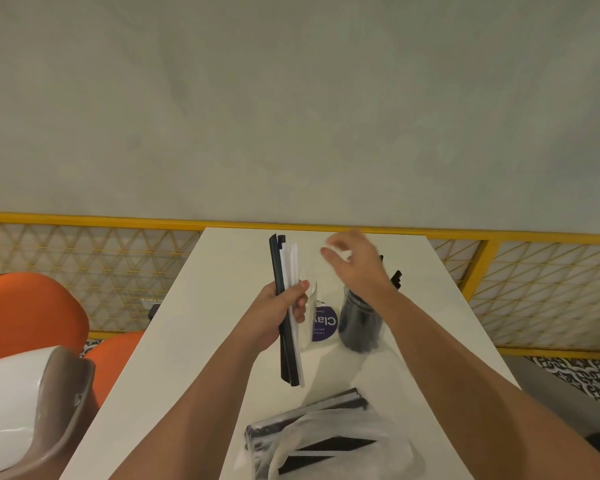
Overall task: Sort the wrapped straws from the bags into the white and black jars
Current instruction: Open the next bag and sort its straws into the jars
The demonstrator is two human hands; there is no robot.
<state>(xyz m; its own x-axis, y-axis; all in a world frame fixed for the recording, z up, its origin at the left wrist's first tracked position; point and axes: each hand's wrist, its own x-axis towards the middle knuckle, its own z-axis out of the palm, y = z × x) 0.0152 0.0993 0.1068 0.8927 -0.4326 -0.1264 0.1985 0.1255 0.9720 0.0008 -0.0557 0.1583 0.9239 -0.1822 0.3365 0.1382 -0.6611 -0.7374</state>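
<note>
The left hand (284, 308) grips a bundle of black and white straws (288, 306) upright, just left of the clear jar (310, 303). The right hand (355, 261) hovers above the black jar (359, 322), fingers curled near something white and blurred; I cannot tell if it holds it. The bags (326, 441) lie near.

This looks like a café to me. Under my left hand (278, 317) is a long white table (194, 323). Left of that hand sit smooth round orange plastic chairs (32, 320). Behind my right hand (355, 263) runs a yellow metal fence (534, 289) with criss-cross wire. Far right of it, the floor has black-and-white swirly tiles (582, 375).
</note>
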